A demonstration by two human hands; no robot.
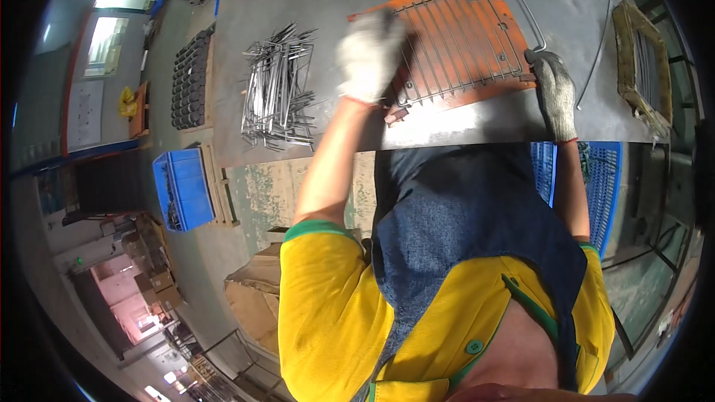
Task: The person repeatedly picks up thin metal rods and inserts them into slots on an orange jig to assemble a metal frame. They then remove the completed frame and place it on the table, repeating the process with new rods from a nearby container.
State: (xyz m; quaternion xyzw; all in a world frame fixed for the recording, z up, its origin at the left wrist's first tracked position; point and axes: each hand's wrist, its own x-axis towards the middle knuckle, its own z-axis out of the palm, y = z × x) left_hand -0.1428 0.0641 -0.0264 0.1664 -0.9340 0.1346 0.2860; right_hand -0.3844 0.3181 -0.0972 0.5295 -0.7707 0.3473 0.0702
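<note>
An orange plate (448, 50) with small blocks and studs along its edges lies on the metal bench. A rack of several parallel metal wires (465, 30) rests on it, and a bent wire handle (530, 13) sticks out past the plate's right side. My right hand (555, 93), in a whitish glove with dark fingertips, is closed at the lower end of that handle, beside the plate's near right corner. Over the plate's left edge is my gloved left hand (366, 58). Motion blurs it, so its fingers and anything in them cannot be made out.
Loose metal rods (277, 85) lie in a pile on the bench (328, 0) to the left. A single thin rod (596, 56) and a frame holding rods (642, 67) are at the right. Blue crates (185, 187) stand below bench level. Dark stacked parts (191, 78) are farther left.
</note>
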